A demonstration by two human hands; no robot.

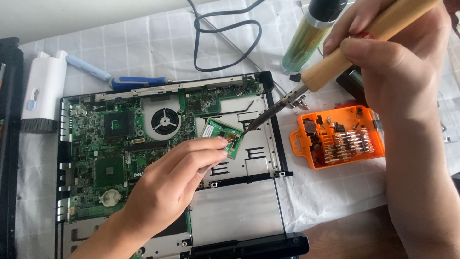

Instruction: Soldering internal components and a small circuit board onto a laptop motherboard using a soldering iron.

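Nearest, my left hand [167, 184] pinches the small green circuit card [221, 136] with closed fingers, holding it on the open laptop chassis [268, 144] beside the motherboard [110, 144]. My right hand [393, 57] is wrapped tight round the soldering iron [330, 64], tip touching the card's right edge. Step in hand: working a joint. Next move calls for steady hands. Farther off: orange bit case [338, 139], blue screwdriver [120, 79], black cable [225, 38] on the worktop [143, 43].

Opened laptop chassis [268, 144], green motherboard [103, 144], round fan [165, 121]. Left hand [167, 184] pinches small green circuit card [221, 136]. Right hand [388, 45] grips wooden-handled soldering iron [306, 84], tip at card edge. Orange bit case [338, 139] right of chassis; blue screwdriver [115, 79], white brush [43, 91], black cable [225, 33] behind
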